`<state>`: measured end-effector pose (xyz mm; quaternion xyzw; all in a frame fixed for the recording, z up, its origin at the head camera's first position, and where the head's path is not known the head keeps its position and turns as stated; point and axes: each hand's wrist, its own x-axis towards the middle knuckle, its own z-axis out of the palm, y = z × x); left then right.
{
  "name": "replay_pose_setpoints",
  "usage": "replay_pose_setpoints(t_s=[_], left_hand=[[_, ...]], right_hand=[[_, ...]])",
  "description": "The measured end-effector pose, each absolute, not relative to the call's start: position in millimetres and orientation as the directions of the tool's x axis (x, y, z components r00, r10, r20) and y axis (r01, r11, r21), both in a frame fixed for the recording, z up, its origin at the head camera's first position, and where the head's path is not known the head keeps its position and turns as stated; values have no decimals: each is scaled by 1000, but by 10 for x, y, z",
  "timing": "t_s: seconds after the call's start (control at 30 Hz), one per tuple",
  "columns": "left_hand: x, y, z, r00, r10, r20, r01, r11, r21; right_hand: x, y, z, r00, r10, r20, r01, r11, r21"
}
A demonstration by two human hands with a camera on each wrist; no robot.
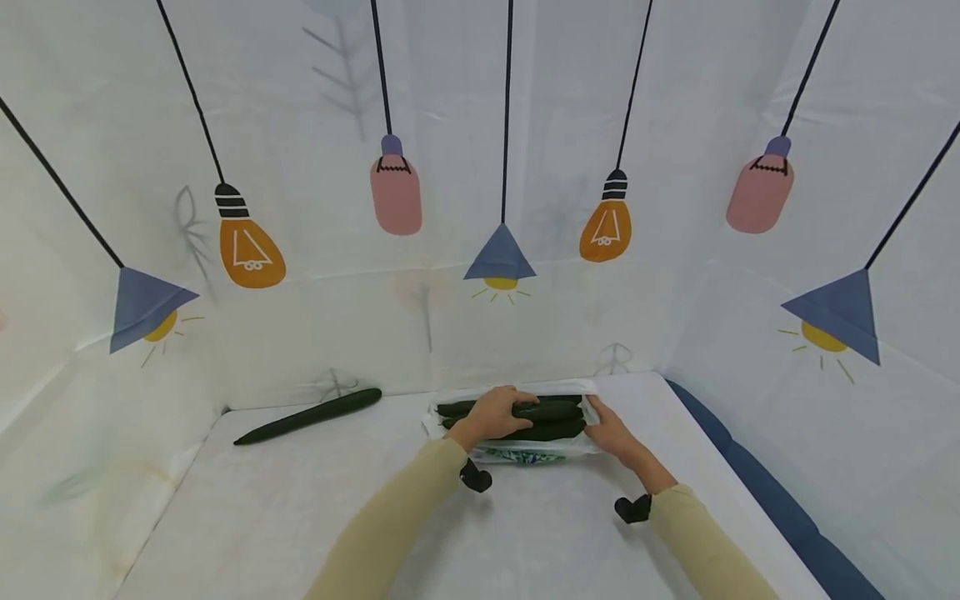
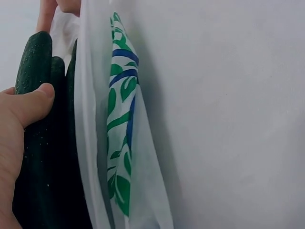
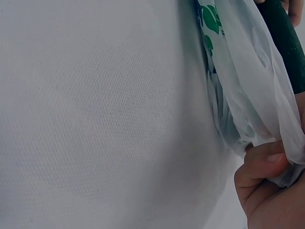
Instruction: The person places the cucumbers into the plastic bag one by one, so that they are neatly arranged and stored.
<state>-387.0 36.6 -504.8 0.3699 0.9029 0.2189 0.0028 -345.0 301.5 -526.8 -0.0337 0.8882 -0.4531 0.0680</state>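
Note:
A white plastic bag [image 1: 566,448] with a green and blue leaf print lies on its side at the back of the table, holding several dark green cucumbers [image 1: 551,431]. My left hand [image 1: 497,414] reaches over it and grips one cucumber [image 2: 35,62], its thumb pressed on the cucumber's side in the left wrist view. At the bag's right end, my right hand [image 1: 615,432] pinches the plastic between thumb and fingers, which the right wrist view shows close up. The fingers behind the plastic are partly hidden there. A separate long cucumber [image 1: 311,417] lies slanted to the left, apart from both hands.
A white cloth covers the table [image 1: 300,517]. White fabric walls [image 1: 450,333] with printed hanging lamps stand close behind and on both sides. A blue padded edge [image 1: 765,475] runs along the table's right side.

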Motion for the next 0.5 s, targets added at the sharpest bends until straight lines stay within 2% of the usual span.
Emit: replay_pose_setpoints(t_s=[0.5], left_hand=[[-3875, 431, -5154, -703, 673, 230, 710, 642, 289]], right_hand=[[-3451, 3049, -5304, -986, -130, -101, 8, 576, -817]])
